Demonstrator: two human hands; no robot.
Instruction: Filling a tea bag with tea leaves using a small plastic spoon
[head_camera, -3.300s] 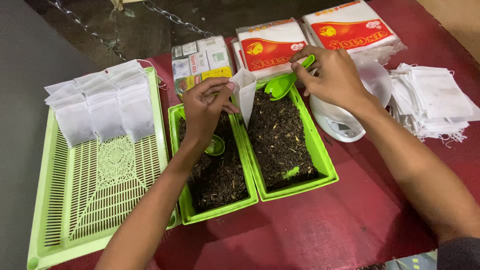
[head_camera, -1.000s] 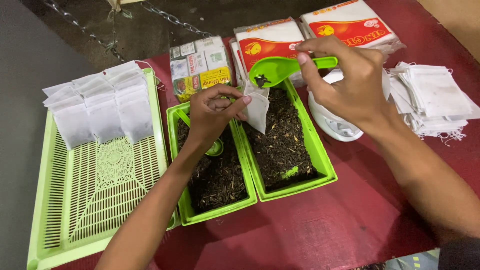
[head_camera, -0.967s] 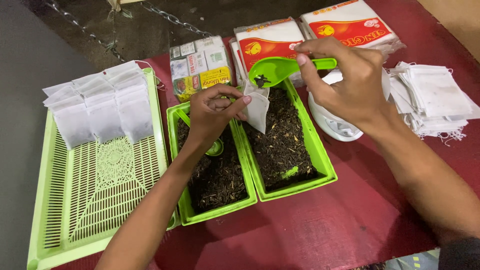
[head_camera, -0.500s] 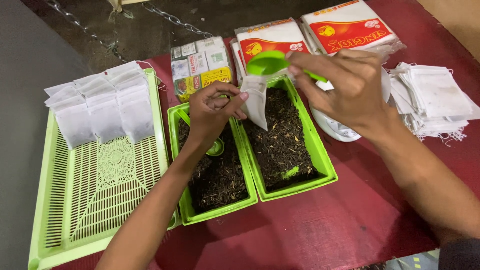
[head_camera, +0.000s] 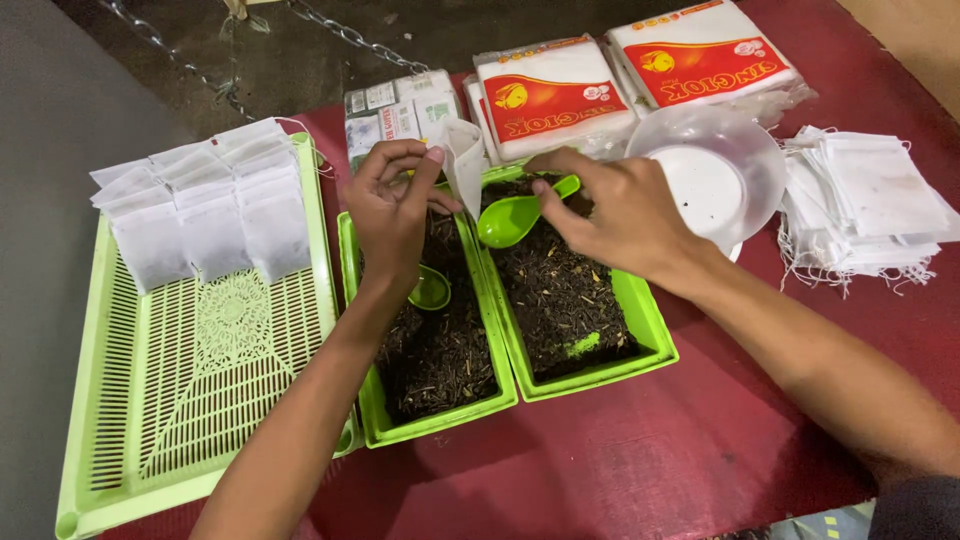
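Head view showed a small white filter bag pinched at its top by the left hand, fingers closed on it, hanging over the rim between two green trays of loose dark tea. The right hand gripped a green plastic spoon by the handle, its bowl just beside the bag, above the right tea tray. A second green spoon lay in the left tea tray, partly hidden by the left wrist. Left of that tray sat a slotted green tray with filled bags along its far end, its near part bare. Right of the tea trays a clear plastic bowl covered something unclear, beside a stack of empty bags.
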